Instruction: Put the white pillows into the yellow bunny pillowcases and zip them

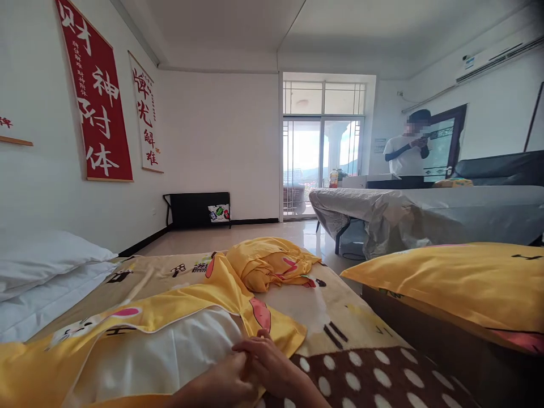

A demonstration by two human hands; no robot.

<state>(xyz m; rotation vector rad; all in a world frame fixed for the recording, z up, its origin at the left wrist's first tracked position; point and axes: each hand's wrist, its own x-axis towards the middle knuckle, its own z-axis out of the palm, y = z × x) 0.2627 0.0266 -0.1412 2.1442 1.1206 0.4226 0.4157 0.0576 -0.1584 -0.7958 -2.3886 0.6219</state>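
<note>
Yellow pillowcase (187, 297), plump white pillow (161, 357) inside; left hand (227, 382) and right hand (272, 362) grip its hem.

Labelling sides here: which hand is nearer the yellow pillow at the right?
Right. The right hand lies below-left of the yellow pillow, apart from it; the left hand sits farther left still, touching the right hand over the white pillow.

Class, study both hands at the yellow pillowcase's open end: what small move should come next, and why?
Probably tug the pillowcase further over the white pillow. The left hand and right hand meet at the open corner of the yellow cloth and appear to grip it, while much of the pillow shows bare outside it.
</note>
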